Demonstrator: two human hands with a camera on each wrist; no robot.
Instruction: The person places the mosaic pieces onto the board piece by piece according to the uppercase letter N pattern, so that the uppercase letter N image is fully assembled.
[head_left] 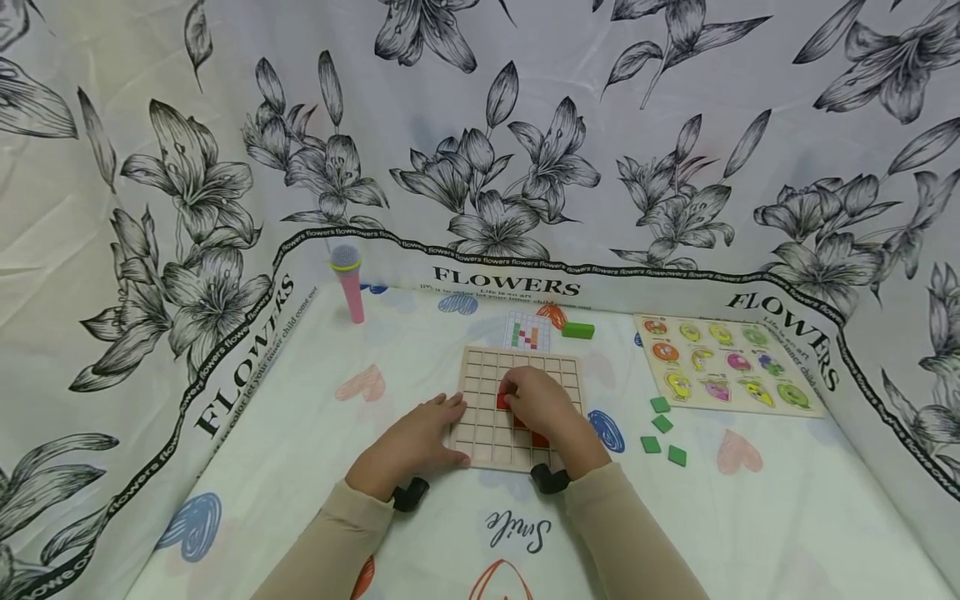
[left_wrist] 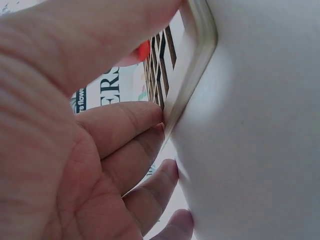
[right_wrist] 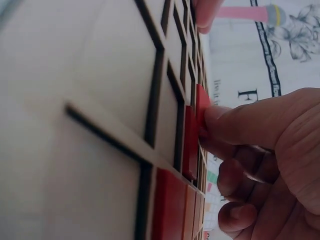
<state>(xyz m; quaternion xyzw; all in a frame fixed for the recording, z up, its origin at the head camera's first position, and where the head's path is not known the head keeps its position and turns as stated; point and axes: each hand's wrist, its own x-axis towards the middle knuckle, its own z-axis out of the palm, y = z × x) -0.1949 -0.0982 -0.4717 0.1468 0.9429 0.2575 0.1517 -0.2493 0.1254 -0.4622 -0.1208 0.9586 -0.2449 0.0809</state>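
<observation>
One red tile (head_left: 502, 402), pinched between the thumb and fingers of the right hand (head_left: 543, 408), over the middle of a pale wooden grid board (head_left: 474, 433); hard to tell whether fully seated in its cell. More red tiles (head_left: 538, 440) set in cells beneath and beside the same hand, partly hidden. Fingers of the left hand (head_left: 416, 437) nearly straight and spread, not wrapped around anything, touching the board's left edge, with the thumb at its near corner.

Just beyond the board, a printed pattern card (head_left: 527, 332) with coloured squares, and beside it a green block (head_left: 578, 331). To the right, four loose green tiles (head_left: 652, 445), near a fruit board (head_left: 658, 375) holding twelve fruit pieces in three rows, with small captions too fine to read. At far left, a pink toy microphone (head_left: 351, 292).

Underneath, a desk (head_left: 285, 417) in white cloth with hearts and the word "Smile" (head_left: 519, 532). Around it, a flower-printed curtain (head_left: 420, 150) lettered "FLOWERS" and "Life is an art", with a black band repeating "flowers".
</observation>
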